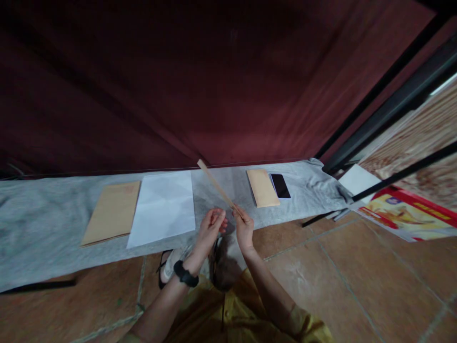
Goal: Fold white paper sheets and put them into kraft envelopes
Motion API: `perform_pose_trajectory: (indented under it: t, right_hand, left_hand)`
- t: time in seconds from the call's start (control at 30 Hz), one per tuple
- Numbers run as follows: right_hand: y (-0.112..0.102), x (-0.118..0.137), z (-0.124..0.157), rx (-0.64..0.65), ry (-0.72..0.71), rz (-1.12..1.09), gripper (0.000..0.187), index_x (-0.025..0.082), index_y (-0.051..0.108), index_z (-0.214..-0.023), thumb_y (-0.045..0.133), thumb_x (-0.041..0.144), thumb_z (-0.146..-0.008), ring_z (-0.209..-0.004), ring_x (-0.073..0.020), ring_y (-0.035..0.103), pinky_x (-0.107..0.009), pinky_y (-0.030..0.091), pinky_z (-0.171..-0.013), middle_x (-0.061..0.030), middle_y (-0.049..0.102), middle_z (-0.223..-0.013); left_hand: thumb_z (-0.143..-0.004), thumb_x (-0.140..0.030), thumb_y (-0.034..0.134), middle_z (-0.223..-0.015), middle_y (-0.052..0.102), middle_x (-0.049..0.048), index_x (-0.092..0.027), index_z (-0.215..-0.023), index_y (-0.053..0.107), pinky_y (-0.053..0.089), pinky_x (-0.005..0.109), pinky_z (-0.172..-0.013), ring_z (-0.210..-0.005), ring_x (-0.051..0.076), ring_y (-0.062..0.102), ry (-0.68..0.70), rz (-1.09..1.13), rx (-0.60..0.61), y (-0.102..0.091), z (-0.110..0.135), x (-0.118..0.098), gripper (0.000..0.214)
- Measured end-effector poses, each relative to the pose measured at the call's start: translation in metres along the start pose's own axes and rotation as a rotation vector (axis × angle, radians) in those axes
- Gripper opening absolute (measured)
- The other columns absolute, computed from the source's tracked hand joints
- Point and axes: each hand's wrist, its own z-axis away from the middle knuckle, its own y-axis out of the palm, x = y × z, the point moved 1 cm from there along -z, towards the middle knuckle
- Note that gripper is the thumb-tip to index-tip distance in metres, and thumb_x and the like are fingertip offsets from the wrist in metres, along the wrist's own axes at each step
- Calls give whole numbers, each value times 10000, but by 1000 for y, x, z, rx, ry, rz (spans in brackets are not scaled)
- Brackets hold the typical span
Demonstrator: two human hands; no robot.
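My right hand is closed round the lower end of a narrow tan paper piece. It slants up and to the left over the grey cloth; it may be an envelope seen edge-on. Close by on the left is my left hand, loosely curled, with a gap between thumb and fingers and nothing visible in it. A black watch is on that wrist. Left of the hands, white paper lies beside a large brown envelope. On the right lies a smaller brown envelope, with a dark-screened phone next to it.
A grey cloth covers the long, narrow bench. Dark red fabric hangs behind it. Black metal bars cross on the right, near a red and yellow box. Brown tiles make up the floor.
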Motion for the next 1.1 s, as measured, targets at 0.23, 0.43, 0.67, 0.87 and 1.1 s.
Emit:
perform_pose_trajectory:
  t: [0.23, 0.43, 0.67, 0.87, 1.1]
  right_hand:
    - [5, 4, 12, 171, -373, 304, 392, 266, 717, -1260, 454, 222, -973, -1309, -195, 586, -399, 430, -1163, -47, 669, -1353]
    - [2, -5, 16, 237, -439, 318, 417, 286, 710, -1264, 429, 186, -973, -1352, -184, 542, -405, 409, -1182, -43, 658, -1369]
    - [-8, -13, 1, -72, 72, -15, 447, 196, 622, -1308, 551, 388, -910, -1240, -233, 611, -429, 492, -1081, -108, 645, -1359]
    - [-19, -13, -8, 89, 444, -363, 395, 193, 681, -894, 828, 478, -664, -706, -160, 679, -304, 594, -716, -14, 711, -789]
    - [-23, -14, -9, 163, 434, -237, 368, 222, 685, -785, 858, 469, -573, -656, -162, 639, -301, 570, -653, 11, 673, -704]
  left_hand:
    - [-618, -437, 885, -776, 684, 1, -168, -927, 645, 498, 238, -587, -617, 109, 610, -122, 309, 12, 9, 7, -1, 475]
    - [-609, -396, 880, -959, 736, 79, -150, -993, 697, 529, 265, -620, -757, 167, 668, -166, 233, 28, -9, 0, 7, 491]
    - [-612, -439, 858, -1021, 756, 130, -134, -1020, 709, 499, 276, -596, -767, 206, 683, -210, 36, 148, -38, -16, 12, 531]
    - [-609, -379, 817, -948, 762, 105, -139, -1010, 726, 458, 275, -606, -799, 221, 668, -187, -85, 148, -45, -19, 22, 476]
    - [-571, -334, 791, -884, 765, 57, -147, -1015, 716, 396, 252, -601, -740, 187, 640, -109, -113, 66, -47, -23, 21, 487]
